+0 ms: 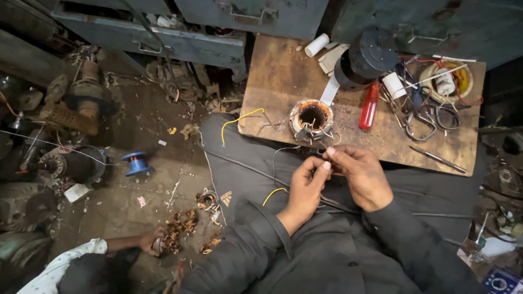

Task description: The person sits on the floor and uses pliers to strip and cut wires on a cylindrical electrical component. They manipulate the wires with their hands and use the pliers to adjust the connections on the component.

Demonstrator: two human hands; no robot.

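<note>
My left hand (305,188) and my right hand (362,177) meet over my lap, fingertips pinched together on thin wire leads (321,142) that run up to a small motor stator (311,118). The stator has copper windings and stands on a worn wooden board (278,76) resting across my knees. A yellow wire (238,121) hangs off the board's left edge, and another yellow piece (272,193) curls by my left wrist.
On the board lie a red-handled screwdriver (370,106), a black motor housing (366,59), white tape rolls (393,85), tangled wires and a metal rod (438,159). Another person's hand (154,240) handles copper scrap on the floor. A blue spool (135,162) and old motors sit at left.
</note>
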